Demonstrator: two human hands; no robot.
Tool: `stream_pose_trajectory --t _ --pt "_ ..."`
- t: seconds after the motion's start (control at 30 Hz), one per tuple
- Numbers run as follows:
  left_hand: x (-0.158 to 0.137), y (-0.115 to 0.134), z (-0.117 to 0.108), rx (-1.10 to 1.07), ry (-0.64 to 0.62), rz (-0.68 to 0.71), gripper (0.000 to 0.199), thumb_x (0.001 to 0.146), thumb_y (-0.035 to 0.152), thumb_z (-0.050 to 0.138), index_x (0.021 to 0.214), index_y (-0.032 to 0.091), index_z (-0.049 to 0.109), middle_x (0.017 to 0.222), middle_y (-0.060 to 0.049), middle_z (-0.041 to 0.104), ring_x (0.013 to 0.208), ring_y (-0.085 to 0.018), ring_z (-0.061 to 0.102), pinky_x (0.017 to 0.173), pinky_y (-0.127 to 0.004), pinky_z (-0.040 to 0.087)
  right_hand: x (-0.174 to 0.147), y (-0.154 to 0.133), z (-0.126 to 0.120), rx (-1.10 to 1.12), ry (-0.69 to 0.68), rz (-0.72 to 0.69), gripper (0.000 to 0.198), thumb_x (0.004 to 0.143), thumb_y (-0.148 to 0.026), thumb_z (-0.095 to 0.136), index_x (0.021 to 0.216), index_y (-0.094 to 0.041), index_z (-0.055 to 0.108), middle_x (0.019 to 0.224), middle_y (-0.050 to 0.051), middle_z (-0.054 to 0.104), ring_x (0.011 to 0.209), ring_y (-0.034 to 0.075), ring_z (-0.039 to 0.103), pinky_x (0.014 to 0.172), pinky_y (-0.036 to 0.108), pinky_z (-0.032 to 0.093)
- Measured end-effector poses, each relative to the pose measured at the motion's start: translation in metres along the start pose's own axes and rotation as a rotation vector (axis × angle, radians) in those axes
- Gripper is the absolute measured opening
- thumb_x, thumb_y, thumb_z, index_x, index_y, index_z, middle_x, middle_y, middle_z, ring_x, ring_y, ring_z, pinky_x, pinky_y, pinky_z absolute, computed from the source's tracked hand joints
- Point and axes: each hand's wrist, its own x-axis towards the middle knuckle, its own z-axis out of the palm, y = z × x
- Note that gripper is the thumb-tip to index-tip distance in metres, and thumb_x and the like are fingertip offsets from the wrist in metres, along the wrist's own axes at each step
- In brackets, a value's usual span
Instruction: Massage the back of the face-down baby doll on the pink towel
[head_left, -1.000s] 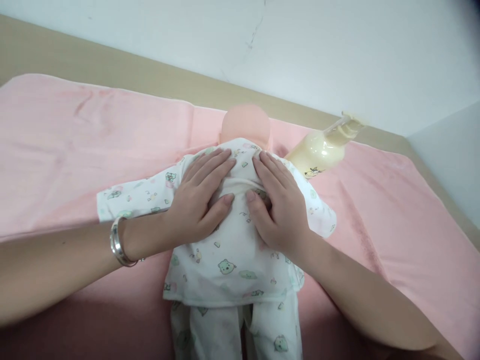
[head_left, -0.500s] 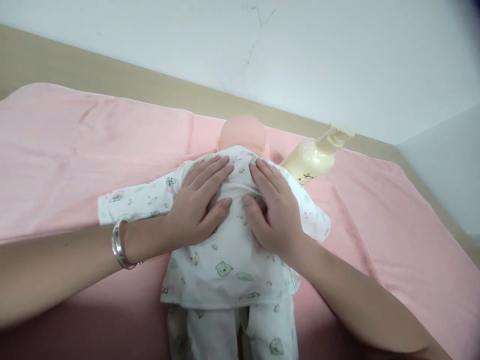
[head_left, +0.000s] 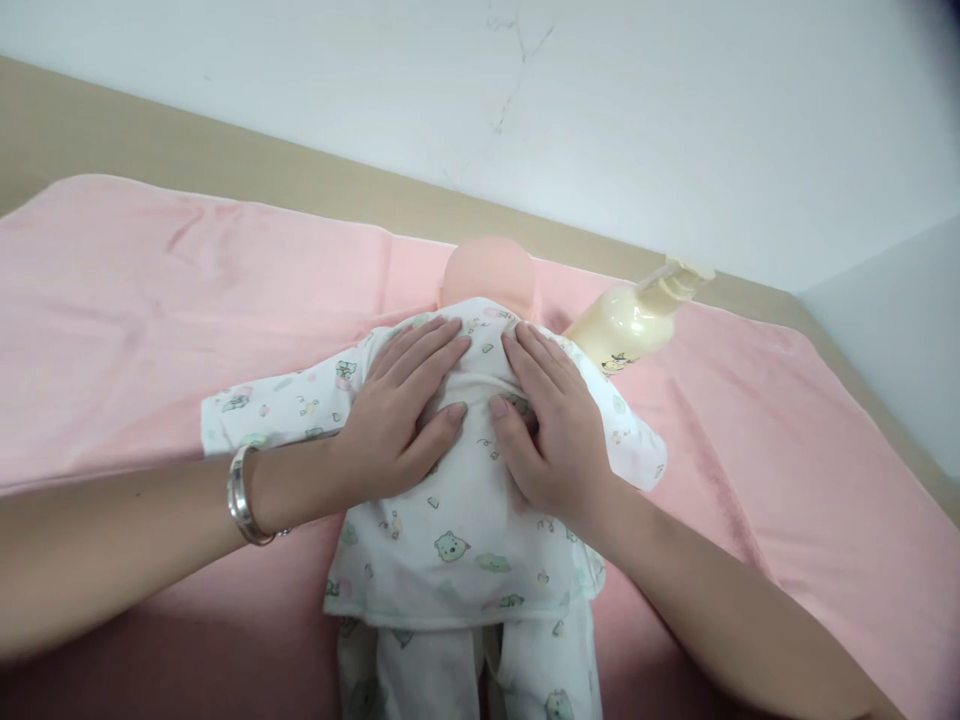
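A baby doll (head_left: pixel 489 272) lies with the smooth back of its head toward the wall, its face out of sight. It wears a white long-sleeved top (head_left: pixel 442 590) printed with small green animals, and matching trousers (head_left: pixel 431 670). My left hand (head_left: pixel 405 405) rests flat on the left side of the upper back, fingers stretched out. On the right side, my right hand (head_left: pixel 551 420) lies flat in the same way. Both thumbs point inward with a narrow gap between them, and the cloth is creased there.
Under the doll spreads a pink blanket (head_left: pixel 757 420) over a wooden surface (head_left: pixel 187 125). A cream pump bottle (head_left: pixel 626 320) lies tilted beside the doll's right-hand shoulder. The white wall (head_left: pixel 675 130) rises behind. A silver bangle (head_left: pixel 240 495) circles my left wrist.
The whole view has shifted slightly, so everything sits a little lower and to the right. Both hands keep their place on the doll's back.
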Motion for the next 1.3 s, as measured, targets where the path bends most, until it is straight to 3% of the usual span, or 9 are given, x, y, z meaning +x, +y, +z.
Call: stream_pose_trajectory --t 0.17,0.53,0.63,0.83,1.3 --pt "0.0 0.0 0.0 -0.005 0.006 0.005 0.055 0.096 0.028 0.049 0.15 0.019 0.04 0.154 -0.016 0.046 0.147 -0.03 0.039 0.122 -0.057 0.033 0.0 0.0 0.0 -0.024 0.004 -0.018 0.053 0.094 -0.034 0.045 0.139 -0.008 0.053 0.146 0.02 0.056 0.141 0.032 0.049 0.117 0.057 0.043" --pt "0.0 0.007 0.004 -0.021 0.03 -0.054 0.054 0.095 0.027 0.046 0.149 0.018 0.041 0.154 -0.016 0.046 0.147 -0.029 0.039 0.123 -0.056 0.031 -0.004 -0.001 0.011 0.009 0.085 -0.024 0.053 0.093 -0.03 0.044 0.143 -0.014 0.048 0.146 0.019 0.055 0.141 0.032 0.048 0.114 0.061 0.044" --pt "0.0 0.007 0.003 -0.004 -0.012 -0.055 0.057 0.096 0.03 0.043 0.151 0.014 0.039 0.156 -0.019 0.042 0.149 -0.032 0.034 0.124 -0.058 0.026 -0.002 -0.001 0.009 -0.003 0.043 -0.015 0.055 0.094 -0.031 0.042 0.146 -0.014 0.044 0.15 0.019 0.051 0.144 0.032 0.044 0.116 0.062 0.041" --pt "-0.001 0.004 0.0 0.023 -0.099 -0.083 0.063 0.099 0.031 0.039 0.158 0.019 0.025 0.164 -0.014 0.029 0.154 -0.032 0.023 0.127 -0.057 0.019 0.003 -0.002 0.001 -0.016 -0.133 0.047 0.06 0.095 -0.034 0.038 0.15 -0.008 0.039 0.159 0.019 0.039 0.154 0.032 0.025 0.123 0.062 0.029" --pt "-0.004 0.0 0.004 0.017 -0.029 -0.043 0.058 0.099 0.028 0.043 0.155 0.018 0.033 0.159 -0.017 0.038 0.151 -0.032 0.032 0.124 -0.059 0.025 0.001 -0.001 0.004 -0.011 -0.139 0.052 0.061 0.096 -0.036 0.038 0.149 -0.005 0.043 0.159 0.02 0.038 0.151 0.034 0.032 0.123 0.061 0.031"
